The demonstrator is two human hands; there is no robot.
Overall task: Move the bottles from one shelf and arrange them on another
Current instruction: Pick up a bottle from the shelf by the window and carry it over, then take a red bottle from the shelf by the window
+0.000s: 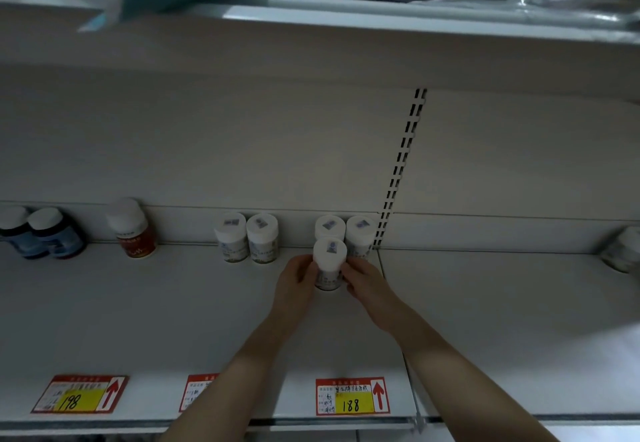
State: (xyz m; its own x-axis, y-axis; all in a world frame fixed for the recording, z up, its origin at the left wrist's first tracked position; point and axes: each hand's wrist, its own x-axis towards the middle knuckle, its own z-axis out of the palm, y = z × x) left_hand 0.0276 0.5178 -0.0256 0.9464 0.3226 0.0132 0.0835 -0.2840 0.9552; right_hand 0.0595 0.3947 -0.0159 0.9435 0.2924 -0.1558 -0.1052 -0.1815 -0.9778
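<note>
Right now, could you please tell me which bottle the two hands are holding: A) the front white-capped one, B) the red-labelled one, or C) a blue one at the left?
A: the left hand and the right hand grip the front white-capped bottle from either side, on the shelf.

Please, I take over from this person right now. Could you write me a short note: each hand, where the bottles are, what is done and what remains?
Left hand and right hand: both grip one white bottle, one from each side, low over the shelf.
Bottles: the back pair stands just behind it at the back wall; the left pair stands further left.
Done: four white bottles placed, it seems.
Left: set this fifth down in front and let go. The source shelf is not in view.
</note>
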